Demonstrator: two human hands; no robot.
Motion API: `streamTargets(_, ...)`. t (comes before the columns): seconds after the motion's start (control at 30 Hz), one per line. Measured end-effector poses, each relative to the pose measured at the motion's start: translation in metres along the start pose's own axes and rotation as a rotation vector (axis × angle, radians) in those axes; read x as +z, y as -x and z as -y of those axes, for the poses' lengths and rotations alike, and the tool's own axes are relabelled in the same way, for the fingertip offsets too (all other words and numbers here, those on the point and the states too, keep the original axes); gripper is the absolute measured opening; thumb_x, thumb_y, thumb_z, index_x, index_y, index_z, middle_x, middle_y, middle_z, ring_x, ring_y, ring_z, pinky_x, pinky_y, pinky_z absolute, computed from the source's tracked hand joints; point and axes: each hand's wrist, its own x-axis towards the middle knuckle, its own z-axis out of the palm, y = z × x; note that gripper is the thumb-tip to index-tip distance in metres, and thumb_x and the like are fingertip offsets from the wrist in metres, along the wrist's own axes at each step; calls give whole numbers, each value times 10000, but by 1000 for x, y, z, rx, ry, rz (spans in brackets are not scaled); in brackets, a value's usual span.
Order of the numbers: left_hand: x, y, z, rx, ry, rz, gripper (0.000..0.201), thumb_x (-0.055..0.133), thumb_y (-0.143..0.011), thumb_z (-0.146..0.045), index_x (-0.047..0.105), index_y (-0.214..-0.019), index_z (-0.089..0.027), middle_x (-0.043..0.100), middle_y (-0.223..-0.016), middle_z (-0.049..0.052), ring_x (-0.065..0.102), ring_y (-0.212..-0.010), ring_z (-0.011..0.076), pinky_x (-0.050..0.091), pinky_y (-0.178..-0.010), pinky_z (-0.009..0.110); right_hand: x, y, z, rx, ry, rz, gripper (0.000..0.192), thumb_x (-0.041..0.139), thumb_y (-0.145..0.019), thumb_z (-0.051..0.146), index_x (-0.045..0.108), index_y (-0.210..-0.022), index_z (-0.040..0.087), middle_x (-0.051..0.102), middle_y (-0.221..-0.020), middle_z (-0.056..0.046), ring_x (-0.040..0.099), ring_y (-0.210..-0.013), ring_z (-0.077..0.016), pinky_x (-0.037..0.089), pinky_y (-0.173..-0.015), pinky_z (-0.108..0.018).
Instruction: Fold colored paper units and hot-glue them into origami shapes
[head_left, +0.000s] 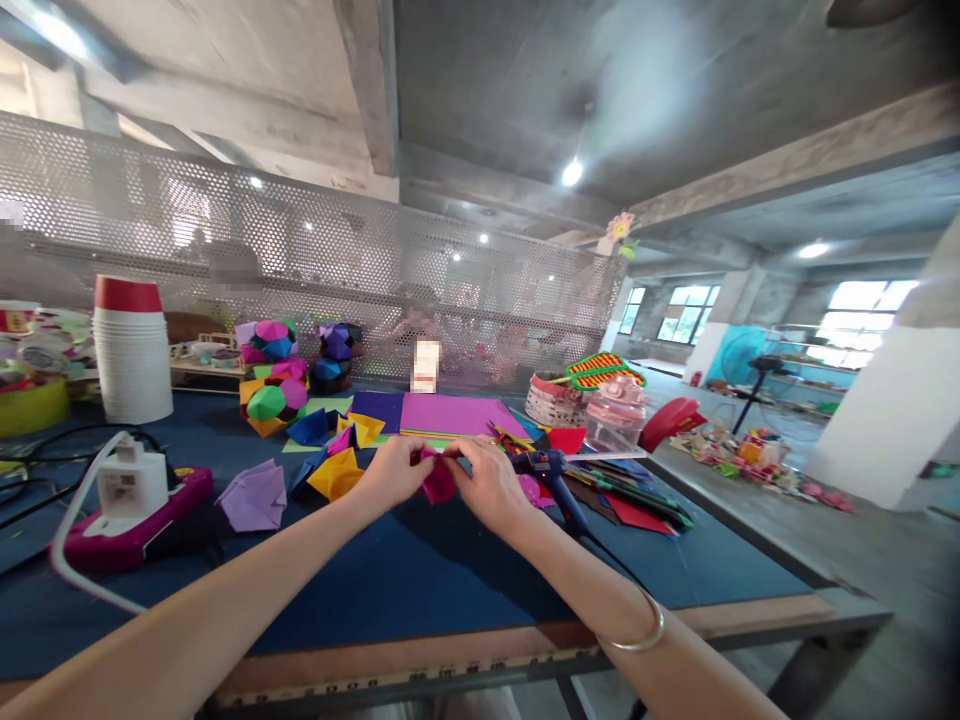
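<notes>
Centrally, a folded magenta paper piece (438,485) sits between the two hands, seemingly lifted off the tabletop (450,590), probably so both can work its edges at once. The left hand (396,472) has its thumb and fingers closed on the left edge; the right hand (491,487) pinches the upper right edge with bent fingers, the fingertips of both nearly meeting. Just left of the magenta piece lie yellow folded pieces (336,478), and farther left a lilac folded piece (253,497), apparently kept within reach. Right of it, past the right hand, rests a blue glue gun (556,478), presumably handy for that hand. Behind it lies a purple-topped paper stack (454,413); behind and leftward stand multicoloured paper balls (274,400), seemingly out of the working space. Farthest left are a power strip (150,527) and stacked cups (133,360).
</notes>
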Motion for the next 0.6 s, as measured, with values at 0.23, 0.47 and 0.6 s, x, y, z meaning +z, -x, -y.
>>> streamTargets(0.23,-4,5,-9,175,-129,-5,206,501,-763,-231,692,-777,-153,637,-643,12,538,-599,123,383,-586,221,0,-6,-8,358,-452,98,178,583,-762,295,643,-686,146,621,-624,5,553,-616,-136,407,-599,-236)
streamTargets(0.47,-3,-3,5,41,37,40,226,523,-745,-294,684,-764,-137,624,-595,4,538,-538,120,381,-510,212,-16,-6,-5,473,-554,75,387,401,-871,428,672,-878,151,679,-850,-63,612,-813,-180,430,-552,-218)
streamTargets(0.6,-5,-5,5,-127,232,61,210,559,-711,-277,672,-810,-131,609,-556,-14,552,-491,115,402,-470,205,-49,22,1,376,-440,82,298,454,-874,396,652,-966,193,680,-957,-51,616,-904,-183,470,-743,-260)
